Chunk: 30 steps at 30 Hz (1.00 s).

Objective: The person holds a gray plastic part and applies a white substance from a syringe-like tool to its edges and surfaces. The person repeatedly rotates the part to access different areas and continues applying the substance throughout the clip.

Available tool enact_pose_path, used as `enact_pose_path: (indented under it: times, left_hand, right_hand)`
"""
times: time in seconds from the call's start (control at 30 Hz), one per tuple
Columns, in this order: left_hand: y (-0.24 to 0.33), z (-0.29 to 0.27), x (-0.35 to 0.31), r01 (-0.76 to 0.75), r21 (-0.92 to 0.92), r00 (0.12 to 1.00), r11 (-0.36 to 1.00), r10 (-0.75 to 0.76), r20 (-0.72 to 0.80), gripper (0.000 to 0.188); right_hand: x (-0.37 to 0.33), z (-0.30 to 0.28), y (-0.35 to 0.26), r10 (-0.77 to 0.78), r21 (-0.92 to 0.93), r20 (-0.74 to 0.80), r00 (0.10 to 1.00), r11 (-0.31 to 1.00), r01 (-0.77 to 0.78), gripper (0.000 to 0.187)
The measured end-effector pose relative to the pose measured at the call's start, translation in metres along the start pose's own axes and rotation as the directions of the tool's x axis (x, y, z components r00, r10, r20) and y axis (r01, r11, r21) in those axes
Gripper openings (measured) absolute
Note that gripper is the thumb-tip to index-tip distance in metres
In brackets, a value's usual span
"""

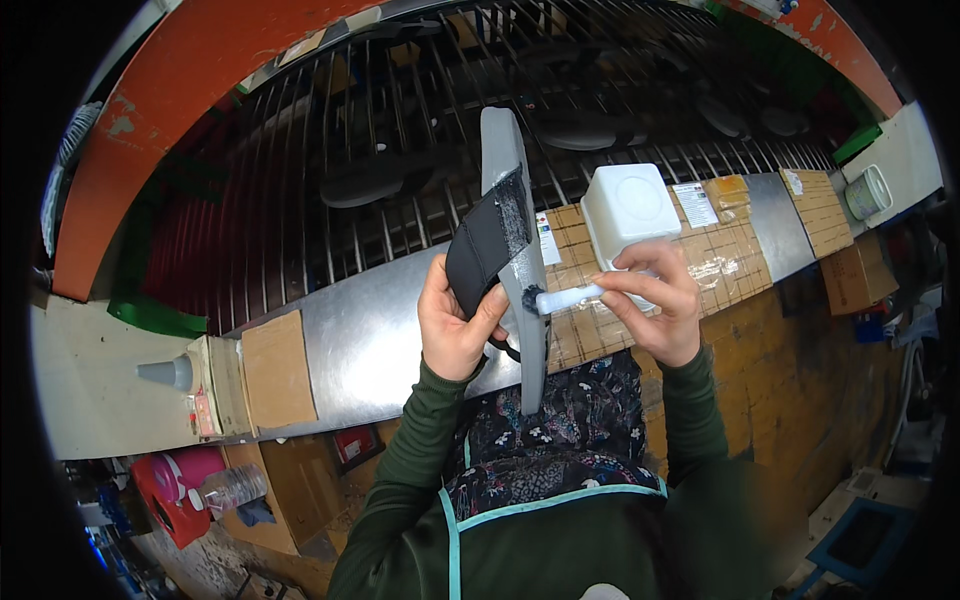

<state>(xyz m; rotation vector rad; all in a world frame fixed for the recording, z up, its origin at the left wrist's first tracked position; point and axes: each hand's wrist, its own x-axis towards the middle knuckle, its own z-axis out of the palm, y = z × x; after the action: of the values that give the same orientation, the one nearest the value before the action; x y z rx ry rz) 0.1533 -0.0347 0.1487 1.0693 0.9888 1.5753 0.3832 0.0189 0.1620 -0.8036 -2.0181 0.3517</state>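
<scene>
Sandal: held on edge above the surface; judged light, its sole flexible, best taken by the rim.
Left grip: closed around the strap side.
Right grip: pinched on the brush.
Brush: judged light, stiff-handled; tip set against the sole.

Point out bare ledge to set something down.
The silver metal ledge is bare between the flat brown cardboard piece and the left hand; a smaller bare metal strip separates two tan cardboard sheets at right. Crowded middle: black-strapped grey sandal, white square plastic container, right hand.
</scene>
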Motion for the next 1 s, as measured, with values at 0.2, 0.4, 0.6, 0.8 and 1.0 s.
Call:
enact_pose_path:
  times: [0.2, 0.4, 0.6, 0.8, 1.0]
  left_hand:
    - [0.0, -0.003, 0.0, -0.037, 0.004, 0.999, 0.999, 0.037, -0.014, 0.03]
    - [-0.005, -0.004, 0.001, -0.074, -0.03, 0.995, 0.997, 0.072, -0.066, 0.027]
    - [-0.008, -0.008, -0.001, -0.023, -0.182, 0.999, 0.983, 0.029, 0.03, 0.04]
    - [-0.015, -0.014, 0.002, -0.017, -0.243, 0.996, 0.97, 0.039, 0.086, 0.066]
    - [-0.023, -0.02, 0.004, -0.04, -0.213, 0.997, 0.976, 0.054, 0.06, 0.067]
  right_hand:
    - [-0.003, 0.004, -0.003, 0.012, 0.028, 0.01, 1.0, 1.0, -0.012, 0.022]
    - [-0.007, 0.004, -0.008, -0.003, 0.05, 0.047, 0.999, 0.999, 0.0, 0.021]
    - [0.012, 0.015, 0.0, 0.143, 0.388, -0.025, 0.989, 0.914, -0.122, 0.016]
    - [0.014, 0.027, 0.001, 0.214, 0.4, 0.066, 0.975, 0.889, -0.222, 0.015]
    - [0.009, 0.023, 0.001, 0.258, 0.535, 0.093, 0.962, 0.802, -0.267, 0.016]
